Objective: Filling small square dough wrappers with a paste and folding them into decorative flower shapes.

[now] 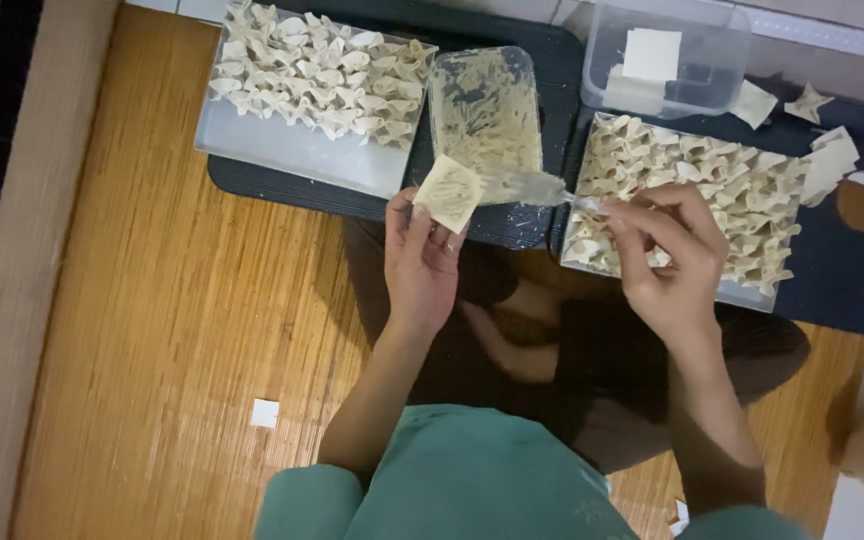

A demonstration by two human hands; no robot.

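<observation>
The left hand (420, 262) pinches one square wrapper (448, 192). The right hand (664, 255) grips one spoon (527, 187) beside two trays (297, 150) of folded dumplings (317, 70).

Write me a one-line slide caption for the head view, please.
Left hand holds a square wrapper while the right hand spreads filling with a spoon, between two trays of folded dumplings.

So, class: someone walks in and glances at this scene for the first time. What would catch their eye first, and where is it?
Probably the two trays packed with folded dumplings, one tray at upper left and another tray at right. Next, at the centre, the left hand holds a square wrapper smeared with filling, while the right hand holds a spoon against it. Behind sits a clear tub of filling.
</observation>
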